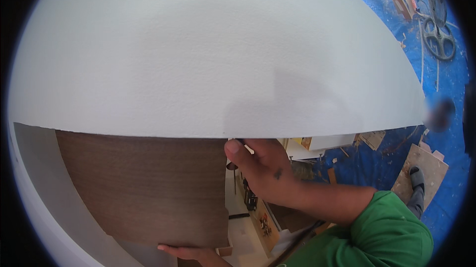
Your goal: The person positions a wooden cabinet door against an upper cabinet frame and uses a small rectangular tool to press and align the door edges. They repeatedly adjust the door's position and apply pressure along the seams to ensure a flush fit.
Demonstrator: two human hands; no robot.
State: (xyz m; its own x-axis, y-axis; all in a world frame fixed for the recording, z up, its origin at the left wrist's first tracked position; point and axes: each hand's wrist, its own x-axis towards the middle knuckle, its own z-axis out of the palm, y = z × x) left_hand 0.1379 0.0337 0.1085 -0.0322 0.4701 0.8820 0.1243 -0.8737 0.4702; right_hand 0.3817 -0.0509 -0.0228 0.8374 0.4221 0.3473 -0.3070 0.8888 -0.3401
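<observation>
A large white textured panel [208, 59] fills the upper part of the head view, and its lower edge runs just above my right hand. Below that edge is a brown wood-grain panel [144, 187]. My left hand [193, 253] is at this panel's lower edge, a finger stretched along it; the rest of its fingers are hidden. My right hand [260, 165] is closed near the brown panel's upper right corner, up against the white edge. A thin rod [235, 181] shows beneath its fingers; what they hold is mostly hidden.
Blue sheeting [367, 165] with scraps covers the floor at right. A foot [416, 178] rests on a pale board [404, 180]. Farther back lies a dark object with a ringed end [439, 39]. Small brass-coloured pieces [266, 225] lie on a wooden surface below my right arm.
</observation>
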